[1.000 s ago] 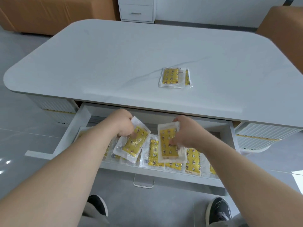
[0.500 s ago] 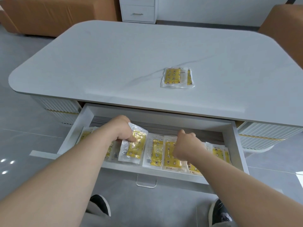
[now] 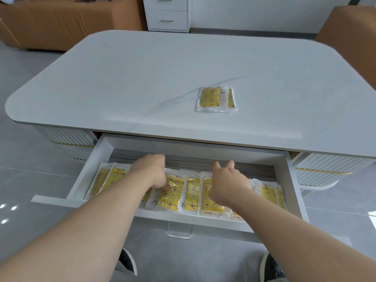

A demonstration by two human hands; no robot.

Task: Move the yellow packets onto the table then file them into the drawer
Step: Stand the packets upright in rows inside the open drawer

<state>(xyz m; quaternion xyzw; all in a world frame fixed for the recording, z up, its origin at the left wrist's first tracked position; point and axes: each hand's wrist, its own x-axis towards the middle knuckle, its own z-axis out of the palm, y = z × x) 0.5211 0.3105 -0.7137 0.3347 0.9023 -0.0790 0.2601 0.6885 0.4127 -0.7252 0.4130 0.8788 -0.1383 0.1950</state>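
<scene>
A white drawer (image 3: 95, 165) stands pulled out under the grey table (image 3: 154, 78). Several yellow packets lie in a row inside it. My left hand (image 3: 151, 173) reaches into the middle of the drawer, fingers curled, and its thumb pinches the left side of a yellow packet (image 3: 172, 197) that lies almost flat in the row. My right hand (image 3: 226, 183) rests with spread fingers on the neighbouring packet (image 3: 210, 206). A small stack of yellow packets (image 3: 211, 97) sits on the table's right half.
The drawer front carries a clear handle (image 3: 180, 234). A white cabinet (image 3: 167, 14) stands behind the table, with orange sofas at back left (image 3: 61, 23) and back right (image 3: 345, 25). My shoes (image 3: 127, 263) are on the grey floor below.
Both hands lowered their packets into the drawer's row. The right hand let go and spread its fingers over its packet. The left packet went from tilted up to nearly flat.
</scene>
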